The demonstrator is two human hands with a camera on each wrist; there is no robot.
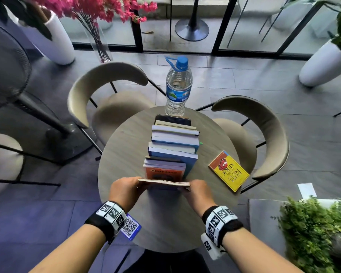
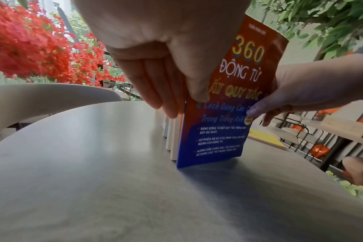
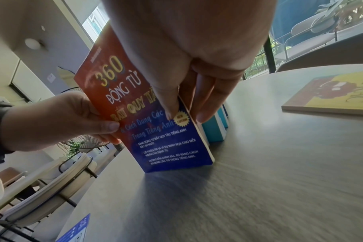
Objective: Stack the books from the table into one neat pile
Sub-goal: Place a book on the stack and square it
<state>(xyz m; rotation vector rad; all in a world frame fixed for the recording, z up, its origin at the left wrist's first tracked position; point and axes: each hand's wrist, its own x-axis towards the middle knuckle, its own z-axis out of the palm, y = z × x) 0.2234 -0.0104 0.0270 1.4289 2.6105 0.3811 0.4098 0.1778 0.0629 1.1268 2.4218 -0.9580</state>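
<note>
The red-and-blue book [image 2: 222,124] is pinched at its two side edges, thumbs on the cover: the left hand [image 1: 124,191] at lower centre-left of the head view, the right hand [image 1: 198,192] at lower centre-right. It is held upright, lower edge on the table [image 1: 124,154], judged so that it closes the row of standing books [image 1: 172,146] at frame centre. A yellow book [image 1: 228,171] lies flat, apart, at centre-right. Behind the row stands a water bottle [image 1: 178,87]. Fingertips behind the cover are hidden; row titles are unreadable.
</note>
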